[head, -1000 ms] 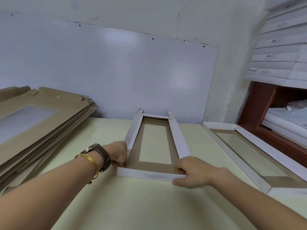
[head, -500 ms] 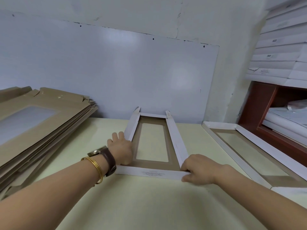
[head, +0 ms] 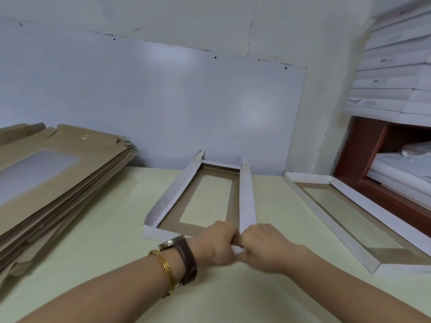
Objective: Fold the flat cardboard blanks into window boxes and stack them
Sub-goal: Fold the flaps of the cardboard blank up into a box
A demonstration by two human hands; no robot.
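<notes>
Step in hand: closing up the near right corner of the half-folded box [head: 172, 197]; its two long white walls stand up, and the far corner tabs stick out loose.
Box position: lower middle of the frame, flat on the pale table [head: 105, 229], window side down, with the tabletop showing through the window.
Left hand [head: 217, 243]: fingers curled and pinching the near right corner of the box; a brown-strapped watch [head: 184, 259] and gold bangles [head: 163, 269] sit on the wrist.
Right hand [head: 263, 245]: clenched on the same corner, knuckle to knuckle with the left hand.
Blanks left: a tall pile of flat brown blanks [head: 70, 173] fills the left edge of the frame.
Done so far: one finished box [head: 370, 205] lies at the right of the frame, and stacked white boxes [head: 391, 94] fill the upper right.
Next move, as I judge it: lock this corner tab, then go to the far end and tuck both loose tabs so that the end wall holds.
Care needed: pressing too hard may crease the thin wall.
Writing: short dark codes and a small block of print on the stacked white boxes, too blurred to read; no brand is legible.
</notes>
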